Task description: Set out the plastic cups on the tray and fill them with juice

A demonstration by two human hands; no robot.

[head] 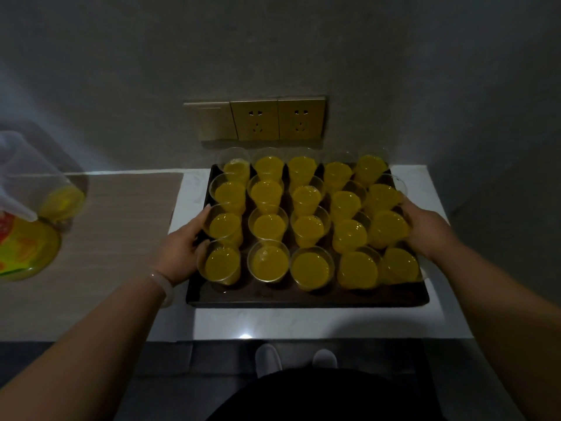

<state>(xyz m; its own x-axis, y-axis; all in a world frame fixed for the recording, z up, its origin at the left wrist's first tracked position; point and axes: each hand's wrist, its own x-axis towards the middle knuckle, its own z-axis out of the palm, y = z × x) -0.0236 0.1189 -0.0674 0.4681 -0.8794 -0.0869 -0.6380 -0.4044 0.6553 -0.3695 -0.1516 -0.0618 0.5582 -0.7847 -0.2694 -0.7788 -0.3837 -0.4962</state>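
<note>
At tray edges, left hand and right hand clasp.

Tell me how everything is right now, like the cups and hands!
Tray, on white counter, held at both sides.
Cups, all full of juice, upright on tray.
Left hand, grips tray's left edge.
Right hand, grips tray's right edge.
Juice bottle, left of tray, juice inside.
Wall sockets, nothing plugged in.

Twenty clear cups, upright, four rows of five, packed close. Each holds orange-yellow juice. All stand on a dark rectangular tray, centre frame. Bottle at left edge, blurred.
</note>
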